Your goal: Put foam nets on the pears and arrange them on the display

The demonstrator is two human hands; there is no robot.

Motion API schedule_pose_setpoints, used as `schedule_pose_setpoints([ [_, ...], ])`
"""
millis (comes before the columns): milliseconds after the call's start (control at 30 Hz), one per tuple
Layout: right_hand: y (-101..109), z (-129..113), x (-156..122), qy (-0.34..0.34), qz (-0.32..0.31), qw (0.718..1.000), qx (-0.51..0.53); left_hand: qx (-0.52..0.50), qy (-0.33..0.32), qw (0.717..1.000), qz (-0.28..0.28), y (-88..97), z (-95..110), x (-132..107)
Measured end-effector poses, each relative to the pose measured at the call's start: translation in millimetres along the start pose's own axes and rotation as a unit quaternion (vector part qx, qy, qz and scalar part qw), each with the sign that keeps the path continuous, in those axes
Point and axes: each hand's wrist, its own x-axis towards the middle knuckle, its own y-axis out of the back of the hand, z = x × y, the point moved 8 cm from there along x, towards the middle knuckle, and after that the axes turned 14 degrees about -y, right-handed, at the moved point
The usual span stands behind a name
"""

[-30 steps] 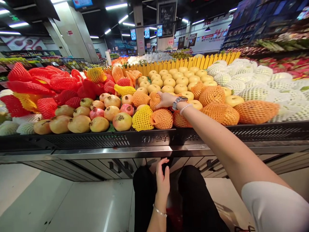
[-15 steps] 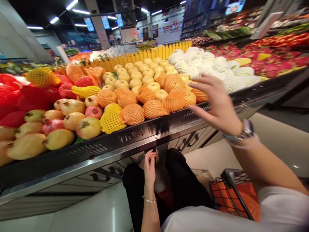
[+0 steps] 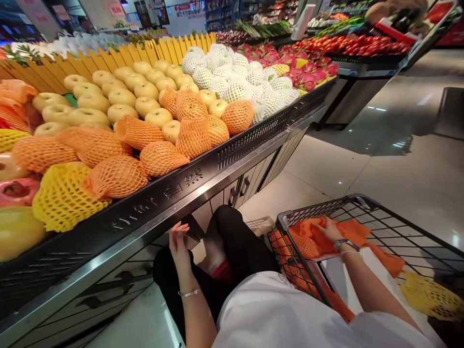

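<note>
**Right hand (image 3: pixel 328 231) in a cart (image 3: pixel 319 207); left hand (image 3: pixel 178 246) empty, beside a fruit bench (image 3: pixel 145 212)**

The right hand reaches down into the wire cart, its fingers (image 3: pixel 324 223) spread over orange mesh (image 3: pixel 348 231). Whether they grip the mesh or only rest on it cannot be told. A wristwatch (image 3: pixel 346 244) and a thin bangle sit on that wrist. The left hand hangs below the bench's steel edge, in front of black trousers (image 3: pixel 235 241), with fingers loosely parted and nothing in them. A bracelet (image 3: pixel 189 293) circles that wrist.

Contents of the cart: orange mesh, with at least one netted fruit (image 3: pixel 304 245) beneath it, and yellow mesh (image 3: pixel 431 296) toward the right corner. The exact number of fruits is hidden.

Contents of the bench, in view: about ten orange-netted fruits (image 3: pixel 161 158), two yellow-netted fruits (image 3: pixel 63 195), one pomegranate (image 3: pixel 16 192), and over twenty bare pale pears (image 3: pixel 121 97). White-netted melons (image 3: pixel 235 91) lie beyond, too many to count.
</note>
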Motion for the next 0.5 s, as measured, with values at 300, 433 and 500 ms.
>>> schedule_pose_setpoints([
  [300,24.1,-1.4,17.4,-0.023,0.046,0.997,-0.055,-0.036,0.001,0.999,0.033,9.6,5.0,-6.2],
  [433,79.5,-34.6,11.9,0.03,0.111,0.991,-0.062,-0.037,0.012,0.999,0.037,13.6,4.7,-9.5],
  [500,107.8,-65.2,6.3,0.075,0.103,0.991,-0.039,-0.038,0.019,0.999,0.031,11.1,5.5,-11.0],
])
